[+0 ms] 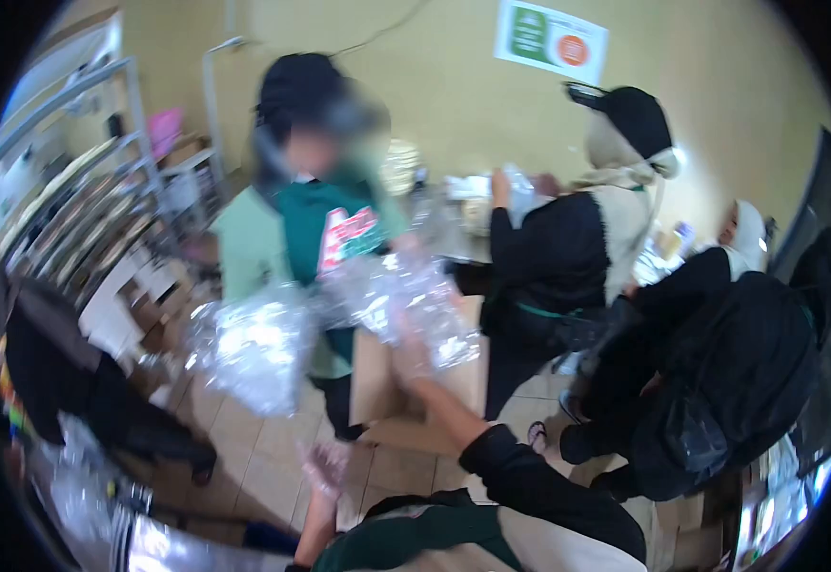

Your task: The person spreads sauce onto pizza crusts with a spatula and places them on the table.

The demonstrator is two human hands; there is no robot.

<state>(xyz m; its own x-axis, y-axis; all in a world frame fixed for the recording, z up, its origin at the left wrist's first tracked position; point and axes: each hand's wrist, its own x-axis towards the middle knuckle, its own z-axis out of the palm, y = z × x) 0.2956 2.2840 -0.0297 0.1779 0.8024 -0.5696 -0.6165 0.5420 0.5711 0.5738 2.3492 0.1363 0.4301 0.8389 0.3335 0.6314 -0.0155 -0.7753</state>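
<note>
nearest, the wearer's left hand (pixel 325 469), in a thin clear glove, is raised with its fingers loosely spread above a tiled floor (pixel 268 448). farther forward, the right hand (pixel 412 355) is at a crinkled clear plastic bundle (pixel 387 291), over a cardboard box (pixel 373 377); blur hides whether its fingers pinch the plastic. a second clear bundle (pixel 261 348) is at the left, in front of a person in a green shirt (pixel 303 229). beyond, a person in a black cap (pixel 639 119) faces a pale wall with a poster (pixel 551 40)
</note>
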